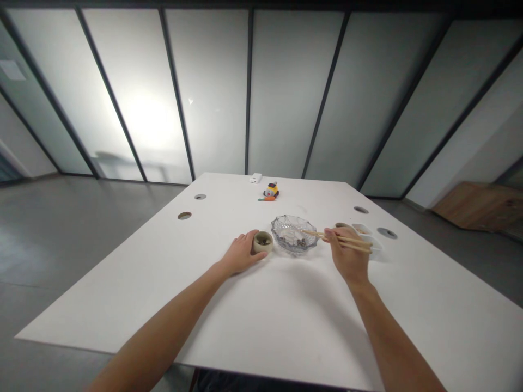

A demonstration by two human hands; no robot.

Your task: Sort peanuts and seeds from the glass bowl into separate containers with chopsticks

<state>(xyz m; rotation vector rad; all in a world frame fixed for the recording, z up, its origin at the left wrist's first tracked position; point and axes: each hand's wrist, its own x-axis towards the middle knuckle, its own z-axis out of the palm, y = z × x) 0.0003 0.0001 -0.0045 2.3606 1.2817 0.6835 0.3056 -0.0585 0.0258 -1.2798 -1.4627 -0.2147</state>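
My left hand (242, 253) is curled around a small pale cup (262, 247) on the table, with dark bits inside it. Just right of the cup stands a clear glass bowl (291, 247) with a scalloped rim, and small dark pieces lie at its bottom. My right hand (349, 256) grips a pair of wooden chopsticks (353, 242). Their tips point left, over the bowl's right side; whether they pinch anything is too small to tell. Behind my right hand, partly hidden by it, sits a white divided tray (375, 247) with some light-coloured bits in one compartment.
A second small cup (341, 225) shows partly behind my right hand. Farther back on the white table (229, 316) are a yellow and grey toy (271, 190), an orange carrot-shaped piece (268, 199) and a white box-like device (255, 178). Round holes (184, 215) pierce the tabletop near both sides.
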